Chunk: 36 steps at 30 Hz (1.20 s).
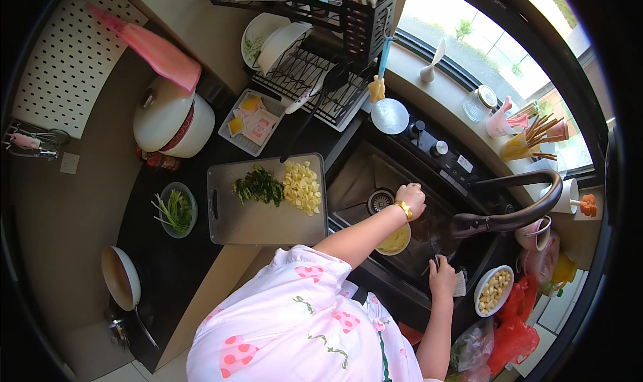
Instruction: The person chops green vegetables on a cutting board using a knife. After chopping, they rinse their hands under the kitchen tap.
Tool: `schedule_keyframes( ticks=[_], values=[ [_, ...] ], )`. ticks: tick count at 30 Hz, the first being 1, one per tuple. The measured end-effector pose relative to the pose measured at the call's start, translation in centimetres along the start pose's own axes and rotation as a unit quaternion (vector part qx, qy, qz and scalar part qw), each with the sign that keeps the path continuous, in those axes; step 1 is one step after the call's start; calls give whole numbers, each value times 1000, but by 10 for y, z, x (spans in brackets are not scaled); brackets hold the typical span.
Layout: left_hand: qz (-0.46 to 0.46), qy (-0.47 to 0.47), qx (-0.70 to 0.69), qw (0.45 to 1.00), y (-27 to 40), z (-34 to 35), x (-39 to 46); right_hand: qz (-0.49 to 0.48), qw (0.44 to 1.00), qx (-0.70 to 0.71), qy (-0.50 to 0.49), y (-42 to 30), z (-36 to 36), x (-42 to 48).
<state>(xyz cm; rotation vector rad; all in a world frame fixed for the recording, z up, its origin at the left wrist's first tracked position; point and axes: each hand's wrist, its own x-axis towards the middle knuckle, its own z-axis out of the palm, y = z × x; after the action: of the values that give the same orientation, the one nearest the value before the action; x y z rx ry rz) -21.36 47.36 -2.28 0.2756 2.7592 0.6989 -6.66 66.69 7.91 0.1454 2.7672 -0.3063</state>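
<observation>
My left hand (411, 197), with a gold bracelet at its wrist, is curled over the black sink (417, 271). Whether its fingers hold anything is hidden. Below that wrist, a round bowl (395, 240) of pale yellow pieces is partly covered by the forearm. My right hand (442, 277) is closer to the sink's right-hand edge. A small, dark, thin tool (436, 262) shows at its fingertips, too small to name. Beside the right hand lies a white ridged object (459, 284). The dark pull-down faucet (495, 222) reaches over the sink between the hands and the windowsill.
A cutting board (266, 226) carries chopped greens (258, 186) and pale yellow slices (302, 187). Peeled garlic cloves fill a white bowl (494, 291) on the right. Red plastic bags (515, 331) lie beyond. A dish rack (301, 80), bowl of green stems (176, 211) and pan (120, 276) stand left.
</observation>
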Motion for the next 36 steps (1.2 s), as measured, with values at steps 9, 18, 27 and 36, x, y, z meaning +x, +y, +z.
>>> schedule_keyframes(
  ticks=[9,18,27,36],
  values=[
    [-45,-115,96,988,-51,-36,-45,38,992,115,35,-12,-2,1],
    [82,-47,-37,995,-84,-80,-74,92,994,54,-14,-49,-41,-17],
    [71,-269,130,952,-87,-98,-95,143,988,-6,-58,-85,-52,-35],
    [61,-245,142,957,-95,-97,-102,121,990,-28,-69,-88,-50,-42]
  ],
)
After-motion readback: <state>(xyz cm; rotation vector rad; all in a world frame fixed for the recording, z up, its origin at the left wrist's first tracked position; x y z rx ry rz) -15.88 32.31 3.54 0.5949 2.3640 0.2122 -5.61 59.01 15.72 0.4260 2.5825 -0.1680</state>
